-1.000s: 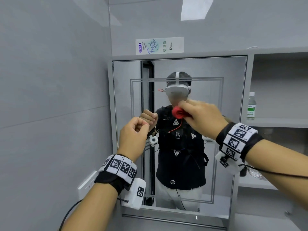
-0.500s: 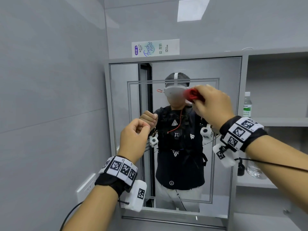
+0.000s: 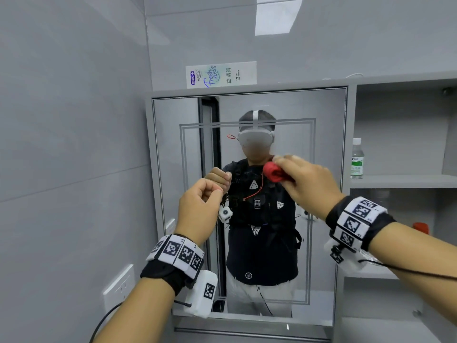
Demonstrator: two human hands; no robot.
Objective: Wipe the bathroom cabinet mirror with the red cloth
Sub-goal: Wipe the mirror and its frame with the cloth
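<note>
The cabinet mirror [image 3: 321, 115] fills the middle of the view in a grey frame. My right hand [image 3: 306, 185] grips a bunched red cloth [image 3: 273, 171] and holds it against the glass near the mirror's centre. My left hand [image 3: 197, 210] hovers in front of the mirror's left half as a closed fist holding nothing, a little off the glass. Both wrists wear black bands with printed markers. The mirror reflects a person with a white headset and dark top.
Open grey shelves stand right of the mirror, with a clear bottle [image 3: 357, 159] on the upper shelf and a small red item [image 3: 420, 227] lower down. A toothpaste box [image 3: 220, 75] lies on the cabinet top. A wall socket [image 3: 118, 287] sits lower left.
My right hand carried the red cloth up and right across the glass, then back down and left to the centre. My left fist stayed nearly still.
</note>
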